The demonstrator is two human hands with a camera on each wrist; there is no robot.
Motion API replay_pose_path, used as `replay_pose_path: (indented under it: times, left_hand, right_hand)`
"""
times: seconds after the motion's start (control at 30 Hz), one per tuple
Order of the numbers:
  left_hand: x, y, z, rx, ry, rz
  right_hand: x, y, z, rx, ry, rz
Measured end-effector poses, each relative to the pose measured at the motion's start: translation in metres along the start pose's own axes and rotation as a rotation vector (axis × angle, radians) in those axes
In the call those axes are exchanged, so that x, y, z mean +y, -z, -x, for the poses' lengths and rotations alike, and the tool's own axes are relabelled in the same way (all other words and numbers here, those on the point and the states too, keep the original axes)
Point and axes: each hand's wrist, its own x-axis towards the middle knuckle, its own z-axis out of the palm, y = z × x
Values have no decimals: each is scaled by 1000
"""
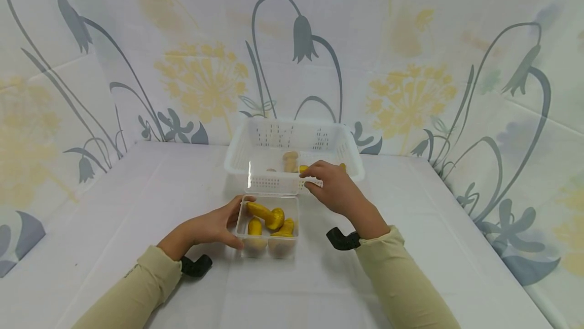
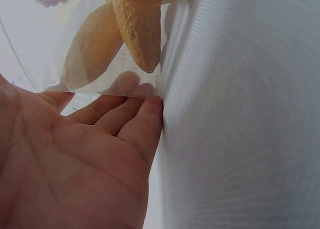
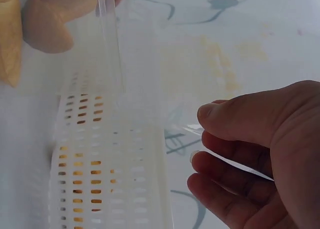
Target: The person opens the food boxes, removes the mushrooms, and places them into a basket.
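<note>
A small clear plastic box [image 1: 269,248] stands on the table, with several yellow mushroom-shaped pieces [image 1: 260,211] inside. My left hand [image 1: 214,225] grips its left side, thumb near the front corner and fingers toward the back. In the left wrist view, fingertips [image 2: 152,106] show at the box's lower edge. The clear lid [image 1: 272,179] is raised at the back of the box, overlapping the basket. At the lid's right edge is my right hand [image 1: 335,187], its fingers curled and its thumb [image 3: 212,116] at the lid's corner.
Directly behind the box sits a white perforated basket [image 1: 237,151]. A tan mushroom-shaped piece [image 1: 290,160] and some yellow pieces lie in it. A flower-printed cloth [image 1: 283,80] hangs behind, and white cloth [image 1: 137,202] covers the table.
</note>
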Motion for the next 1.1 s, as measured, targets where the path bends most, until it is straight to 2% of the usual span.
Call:
replay_pose_path:
  times: [0.47,0.6,0.83,1.1]
  left_hand:
    - [1,0,-1,3,7,-24]
    - [0,0,-1,-1,-8,-17]
    - [-1,1,-2,4,-19,-31]
    - [0,1,-1,5,-12,-33]
  right_hand:
    - [-16,-10,1,-88,112,27]
    - [-20,-13,1,-104,143,50]
    - [-28,-21,2,-163,137,43]
    - [-37,-31,3,-231,173,49]
